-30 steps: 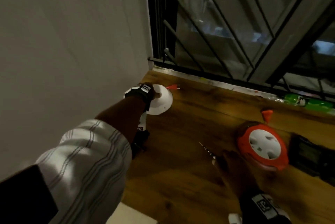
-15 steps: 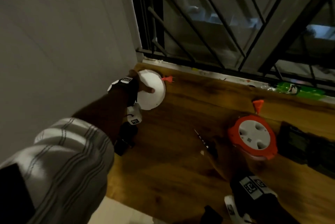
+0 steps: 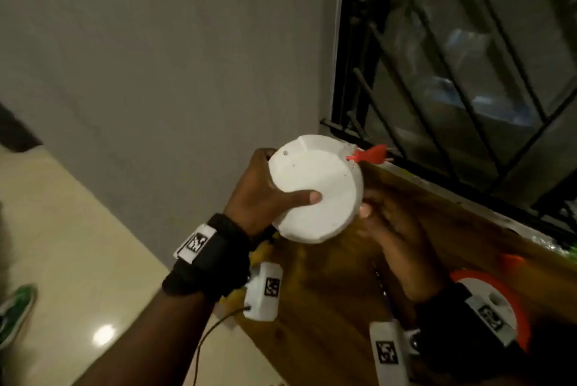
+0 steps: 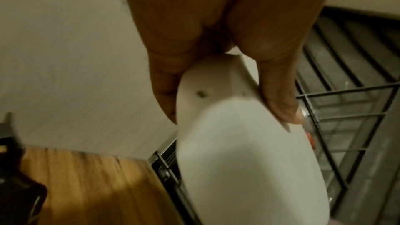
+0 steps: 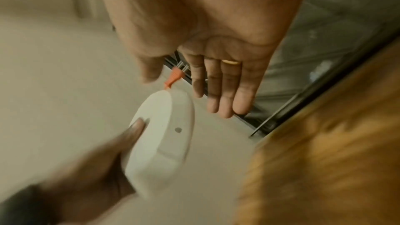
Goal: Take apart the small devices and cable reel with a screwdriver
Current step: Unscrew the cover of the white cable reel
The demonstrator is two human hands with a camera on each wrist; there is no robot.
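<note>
Left hand (image 3: pixel 265 189): we see it grip the white cable reel (image 3: pixel 315 195), thumb laid across the flat face, fingers wrapped behind the rim.
Right hand (image 3: pixel 396 235): we see it empty, fingers straight and spread, just beside the reel's lower right edge; from the right wrist view we cannot tell whether a fingertip touches it.
White cable reel: we find it lifted clear above the wooden table (image 3: pixel 337 285), tilted with its flat back toward us, near the corner of wall and window.
Orange plug (image 3: pixel 370 154): we see it stick out at the reel's upper right rim.
Orange cable reel (image 3: pixel 518 307): we see it lie on the table, partly hidden behind the right wrist.
Screwdriver (image 3: pixel 382 285): we make out a thin dark shaft on the table under the right hand, blurred.
Window bars (image 3: pixel 452 73): we see them behind the table's far edge.
</note>
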